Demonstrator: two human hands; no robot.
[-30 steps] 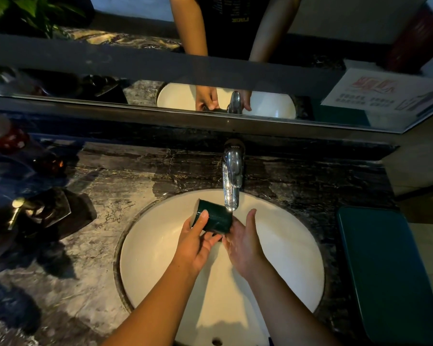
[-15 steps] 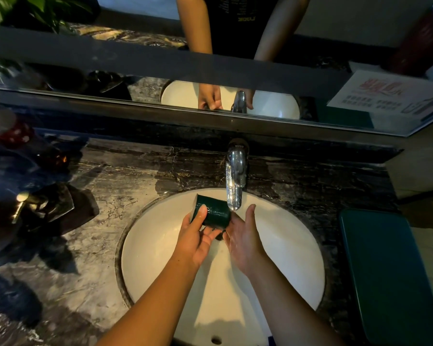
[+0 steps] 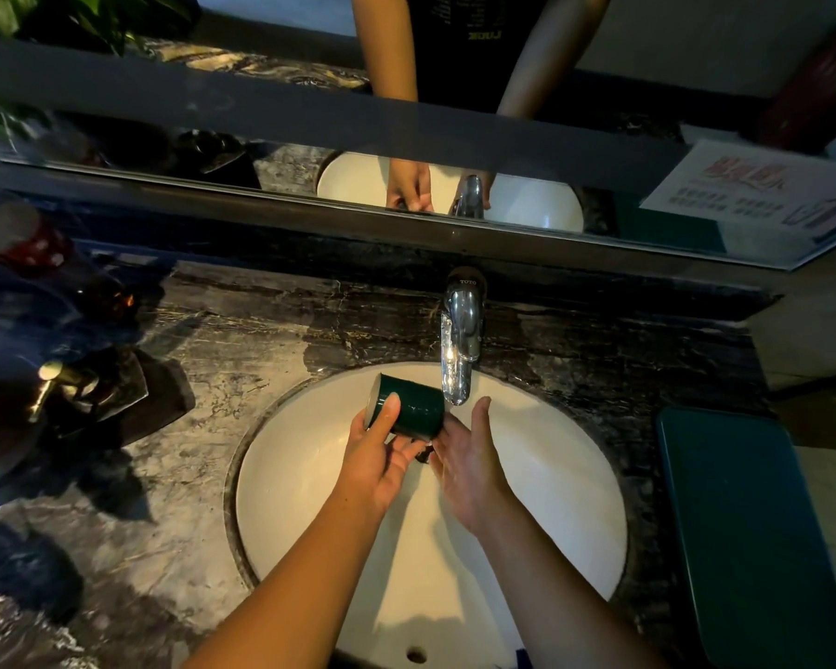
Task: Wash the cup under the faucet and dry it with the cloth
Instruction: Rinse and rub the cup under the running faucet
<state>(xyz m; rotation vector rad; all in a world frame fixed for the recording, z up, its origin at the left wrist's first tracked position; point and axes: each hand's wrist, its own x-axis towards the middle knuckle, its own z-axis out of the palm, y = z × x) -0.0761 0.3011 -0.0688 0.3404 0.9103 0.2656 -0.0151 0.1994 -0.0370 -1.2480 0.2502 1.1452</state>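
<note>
- Left hand (image 3: 377, 461) grips dark green cup (image 3: 413, 408), thumb across its side.
- Cup lies sideways over white basin (image 3: 551, 499), just left of faucet (image 3: 460, 340) spout.
- Right hand (image 3: 464, 456) holds nothing, fingers straight, by cup's base; contact unclear.
- Teal flat item (image 3: 754, 523) far right, well apart.

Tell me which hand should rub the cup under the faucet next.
Right. The left hand grips the cup, which lies sideways beside the faucet, so it is busy. The right hand is free, fingers straight, next to the cup near the spout.

cup (image 3: 409, 411) shifted slightly left, away from faucet (image 3: 460, 347)
</note>
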